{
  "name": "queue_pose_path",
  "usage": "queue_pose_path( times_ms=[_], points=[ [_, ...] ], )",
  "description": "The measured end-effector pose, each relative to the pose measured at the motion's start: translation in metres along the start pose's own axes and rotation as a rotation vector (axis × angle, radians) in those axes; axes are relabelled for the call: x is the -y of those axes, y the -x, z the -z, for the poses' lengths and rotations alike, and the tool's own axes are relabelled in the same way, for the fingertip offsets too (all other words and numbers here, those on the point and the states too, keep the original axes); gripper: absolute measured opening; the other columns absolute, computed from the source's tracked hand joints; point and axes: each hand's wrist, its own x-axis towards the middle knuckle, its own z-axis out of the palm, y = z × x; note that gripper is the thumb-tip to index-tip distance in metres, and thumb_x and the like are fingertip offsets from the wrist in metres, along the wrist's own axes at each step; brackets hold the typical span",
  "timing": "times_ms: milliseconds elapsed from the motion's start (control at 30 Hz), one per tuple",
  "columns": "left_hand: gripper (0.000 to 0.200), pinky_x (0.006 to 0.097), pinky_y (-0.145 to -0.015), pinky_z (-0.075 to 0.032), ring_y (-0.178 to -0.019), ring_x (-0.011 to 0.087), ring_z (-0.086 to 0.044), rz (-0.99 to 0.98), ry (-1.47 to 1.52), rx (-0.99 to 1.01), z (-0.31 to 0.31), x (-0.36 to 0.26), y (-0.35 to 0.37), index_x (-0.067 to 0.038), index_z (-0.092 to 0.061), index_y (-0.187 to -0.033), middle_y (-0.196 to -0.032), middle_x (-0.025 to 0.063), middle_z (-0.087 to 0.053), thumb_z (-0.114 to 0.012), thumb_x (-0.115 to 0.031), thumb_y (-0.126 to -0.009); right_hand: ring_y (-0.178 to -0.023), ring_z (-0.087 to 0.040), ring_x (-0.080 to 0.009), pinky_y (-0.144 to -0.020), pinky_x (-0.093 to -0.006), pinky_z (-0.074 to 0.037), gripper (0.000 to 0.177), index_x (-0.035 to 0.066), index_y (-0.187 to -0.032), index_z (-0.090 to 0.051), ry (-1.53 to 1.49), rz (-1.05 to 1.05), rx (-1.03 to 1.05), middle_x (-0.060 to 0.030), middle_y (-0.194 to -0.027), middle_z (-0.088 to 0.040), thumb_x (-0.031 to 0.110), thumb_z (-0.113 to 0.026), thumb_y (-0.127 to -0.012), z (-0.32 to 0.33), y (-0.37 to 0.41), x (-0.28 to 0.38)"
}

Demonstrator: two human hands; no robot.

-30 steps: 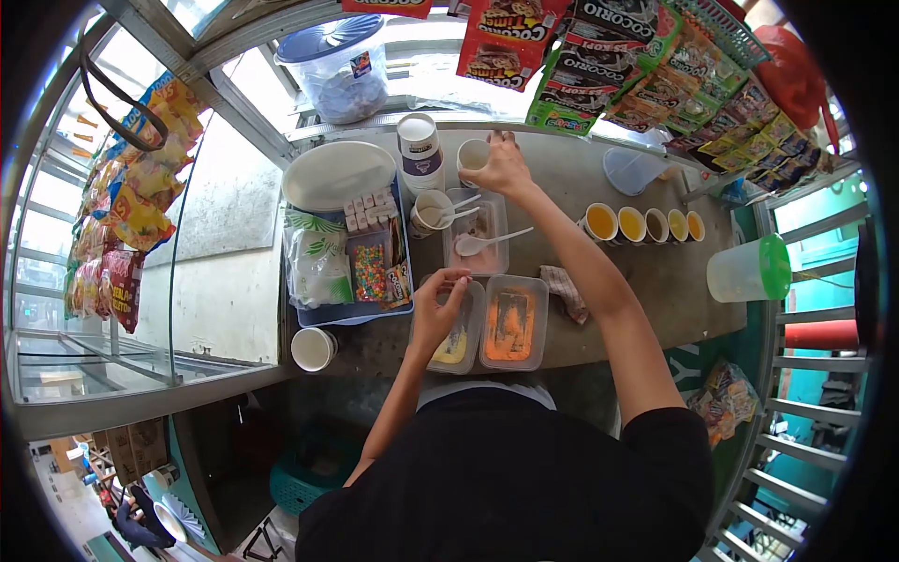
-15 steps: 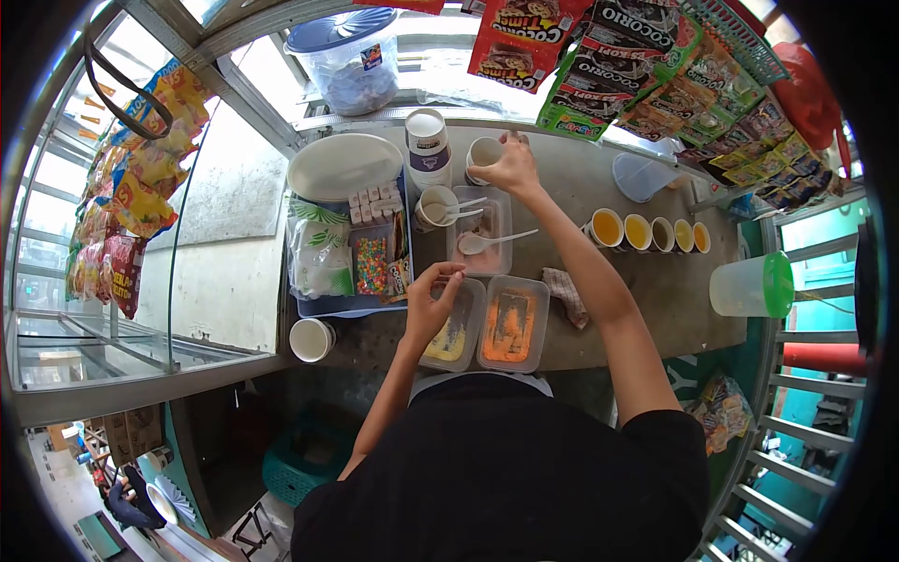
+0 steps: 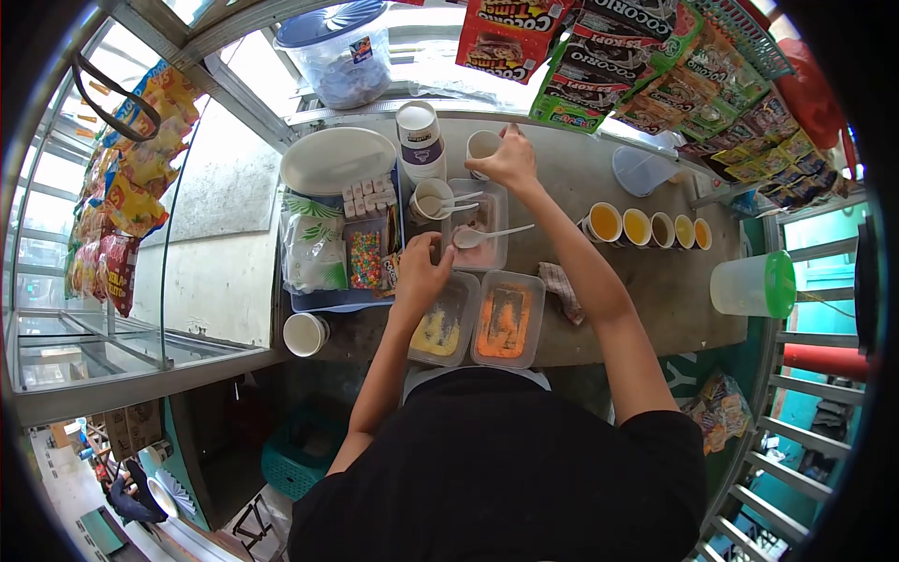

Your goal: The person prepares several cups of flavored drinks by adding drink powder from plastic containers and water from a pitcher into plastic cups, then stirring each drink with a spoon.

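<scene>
My right hand (image 3: 512, 163) is closed around the rim of a white paper cup (image 3: 481, 146) standing at the back of the counter. My left hand (image 3: 425, 270) is empty, its fingers apart and bent, over the front left edge of a clear plastic tub of pinkish powder (image 3: 487, 255). A white spoon (image 3: 468, 237) lies in that tub. Just beyond my left fingers stands a paper cup (image 3: 429, 200) with white spoons (image 3: 461, 208) in it. Nearer me are a tub of yellow powder (image 3: 436, 334) and a tub of orange powder (image 3: 507, 323).
Paper cups of orange, yellow and brown drinks (image 3: 637, 228) line the right side. A cup stack (image 3: 420, 140) stands behind a blue tray (image 3: 342, 302) of packets and sprinkles. Other items are a cloth (image 3: 560, 286), a lone cup (image 3: 305, 334) and a green-lidded container (image 3: 749, 285).
My left hand has shifted left and slightly away from me, and its pinched fingers have spread. My right hand stays on the paper cup. The whole view has tilted slightly.
</scene>
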Motion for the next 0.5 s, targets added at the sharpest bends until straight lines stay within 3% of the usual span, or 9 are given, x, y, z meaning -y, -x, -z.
queue_pose_path(
  times_ms=[133,267,333,500],
  points=[
    [0.047,0.0446,-0.085,-0.050,-0.096,0.0388,-0.064,0.025,-0.094,0.036,-0.011,0.011,-0.002,0.006,-0.057,-0.117,-0.109,0.0263,-0.063,-0.068,-0.026,-0.085,-0.105,-0.061,-0.0405,-0.090,-0.0424,-0.053,0.094,-0.012,-0.116,-0.052,0.038,0.062,-0.045,-0.0295,-0.118,-0.056,0.046,-0.086,-0.051,-0.005,0.002,-0.003],
    [0.050,0.0448,-0.085,-0.050,-0.097,0.0397,-0.064,0.074,-0.051,0.059,-0.018,0.011,-0.004,0.008,-0.056,-0.118,-0.111,0.0282,-0.063,-0.069,-0.027,-0.084,-0.107,-0.060,-0.0426,-0.092,-0.0428,-0.052,0.101,-0.015,-0.123,-0.047,0.067,0.081,-0.074,-0.0292,-0.122,-0.053,0.046,-0.085,-0.052,-0.005,-0.001,-0.007],
    [0.051,0.0447,-0.086,-0.050,-0.098,0.0391,-0.064,0.058,-0.059,0.034,-0.022,0.012,-0.005,0.009,-0.056,-0.117,-0.108,0.0291,-0.063,-0.069,-0.027,-0.084,-0.109,-0.057,-0.0453,-0.093,-0.0457,-0.051,0.103,-0.009,-0.131,-0.044,0.068,0.064,0.023,-0.0293,-0.131,-0.046,0.047,-0.082,-0.053,-0.002,-0.003,-0.008],
    [0.051,0.0434,-0.084,-0.051,-0.096,0.0385,-0.066,0.084,-0.050,0.038,-0.024,0.006,-0.008,0.010,-0.058,-0.115,-0.105,0.0288,-0.065,-0.070,-0.028,-0.083,-0.114,-0.052,-0.0487,-0.096,-0.0509,-0.049,0.095,0.005,-0.133,-0.048,0.012,0.046,0.021,-0.0261,-0.137,-0.037,0.047,-0.079,-0.054,-0.010,-0.004,-0.010]
  ],
)
